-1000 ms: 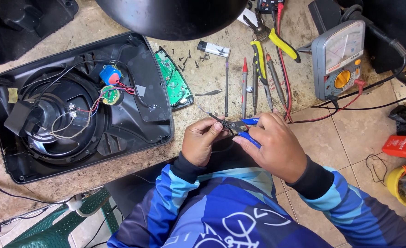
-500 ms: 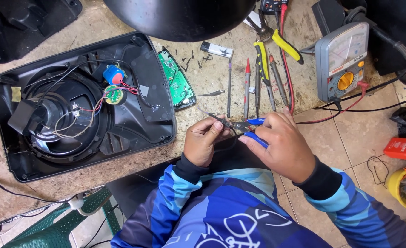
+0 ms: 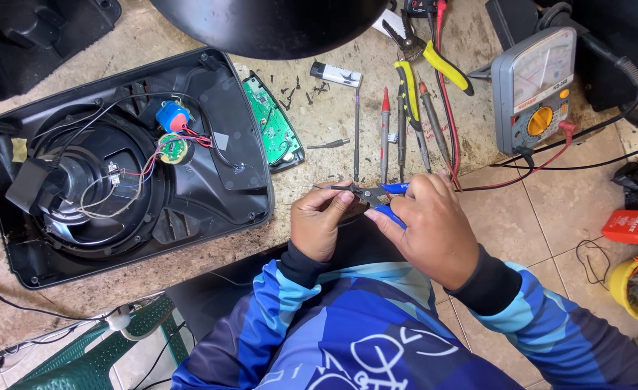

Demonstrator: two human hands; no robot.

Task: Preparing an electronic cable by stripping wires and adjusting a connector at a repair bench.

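My right hand (image 3: 431,227) grips small blue-handled cutters (image 3: 380,193), their jaws pointing left. My left hand (image 3: 320,220) pinches a thin wire or small part at the jaws; the part itself is too small to make out. Both hands meet at the near edge of a stained stone worktop (image 3: 319,130). To the left lies an opened black speaker housing (image 3: 225,159) with a cone, loose wires, a blue capacitor (image 3: 172,115) and a small round circuit board (image 3: 172,146).
A green circuit board (image 3: 274,126) leans by the housing. Screwdrivers (image 3: 384,130), yellow-handled pliers (image 3: 434,61), loose screws and a lighter (image 3: 335,73) lie beyond my hands. A grey analogue multimeter (image 3: 536,90) with leads stands right. A red bottle (image 3: 633,226), yellow bucket (image 3: 633,289) and green chair (image 3: 95,354) sit lower.
My hands stay together on the cutters, barely shifting. The view has drifted slightly, nothing on the worktop has moved.
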